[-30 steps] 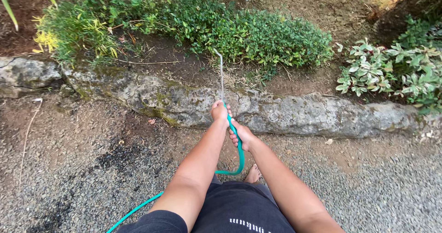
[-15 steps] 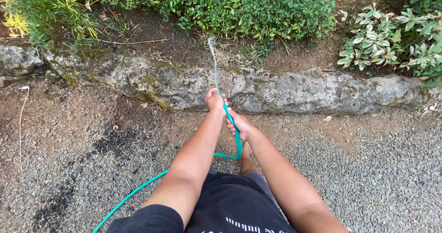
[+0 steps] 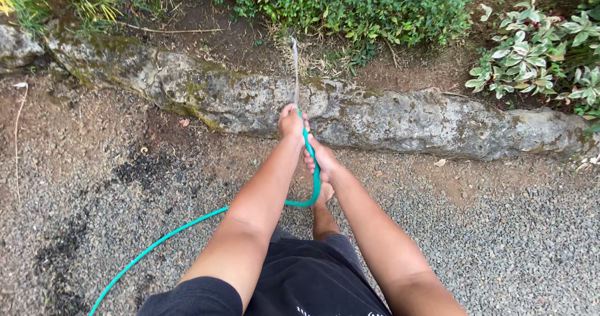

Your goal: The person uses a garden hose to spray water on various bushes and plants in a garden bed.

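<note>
Both hands closed on the thin teal rubber garden hose [image 3: 310,166]: left hand [image 3: 291,121] pinching the nozzle end, right hand [image 3: 320,164] gripping just behind at five o'clock. A narrow water jet [image 3: 295,72] shoots toward twelve over the long mossy grey stone kerb [image 3: 400,119]. Risk, I'd say: the slack loop by the bare foot [image 3: 324,194] could snag, or a slipping pinch could spray wide of the low green shrub [image 3: 362,6].

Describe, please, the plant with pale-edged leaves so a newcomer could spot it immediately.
Find the long mossy stone border crossing the ground ahead of the hands. Follow it to its right end; just behind it grows the variegated shrub. Unlike the dense, plain green bush to its left, its larger leaves are streaked cream and pink.
</note>
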